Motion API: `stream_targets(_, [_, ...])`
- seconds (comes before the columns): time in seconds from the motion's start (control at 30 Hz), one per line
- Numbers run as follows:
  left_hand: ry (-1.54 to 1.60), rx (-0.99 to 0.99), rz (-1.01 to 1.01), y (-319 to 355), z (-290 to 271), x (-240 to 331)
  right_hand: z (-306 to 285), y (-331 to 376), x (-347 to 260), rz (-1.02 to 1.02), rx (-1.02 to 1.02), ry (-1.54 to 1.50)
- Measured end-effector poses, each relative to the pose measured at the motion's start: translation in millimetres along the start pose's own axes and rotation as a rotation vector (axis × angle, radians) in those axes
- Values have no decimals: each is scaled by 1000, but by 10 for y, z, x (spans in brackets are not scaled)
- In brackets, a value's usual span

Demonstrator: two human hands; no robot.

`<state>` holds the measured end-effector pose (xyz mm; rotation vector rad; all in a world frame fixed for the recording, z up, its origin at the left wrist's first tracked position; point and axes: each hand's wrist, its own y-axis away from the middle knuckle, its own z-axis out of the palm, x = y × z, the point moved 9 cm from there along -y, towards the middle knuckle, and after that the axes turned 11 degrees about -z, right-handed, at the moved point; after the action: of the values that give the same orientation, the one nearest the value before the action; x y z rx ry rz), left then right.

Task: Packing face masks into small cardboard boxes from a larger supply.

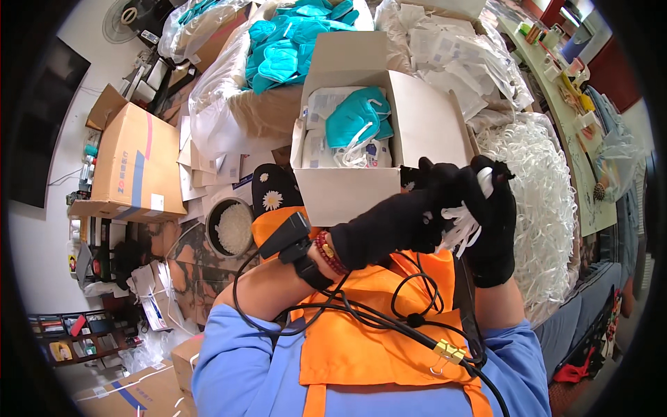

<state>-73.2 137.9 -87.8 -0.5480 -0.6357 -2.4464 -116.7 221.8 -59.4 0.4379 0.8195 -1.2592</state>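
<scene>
Both my hands wear black gloves and meet at the right, beyond my orange apron. My left hand [417, 215] reaches across to the right with its fingers curled. Beside it is my right hand [493, 236], also closed. Between them is a small bunch of white straps [461, 231], their loose ends hanging down; the gloves hide part of them. Left of the hands stands an open white box [347, 196] with its flaps up. Inside it, a teal face mask [356, 118] lies on top of white plastic packets [322, 148].
A big pile of white straps [535, 215] fills a container at my right. Behind the box are a lined carton of teal masks [281, 62] and one of clear packets [451, 52]. A pot of white pellets [233, 229] and a brown carton [139, 163] stand left. Black cables [375, 316] cross my apron.
</scene>
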Motion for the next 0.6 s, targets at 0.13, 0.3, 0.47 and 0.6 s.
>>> stream_targets(0.13, [-372, -27, 150, -65, 13, -31, 88, -14, 27, -39, -118, 61])
stream_targets(0.3, [-809, 40, 446, 41, 120, 95, 19, -44, 76, -42, -264, 135])
stream_targets(0.47, [-401, 36, 94, -52, -68, -109, -68, -42, 160, 4, -176, -24])
stream_targets(0.6, [-180, 118, -102, -31, -184, -187, -166, -35, 286, 61, 5, -157])
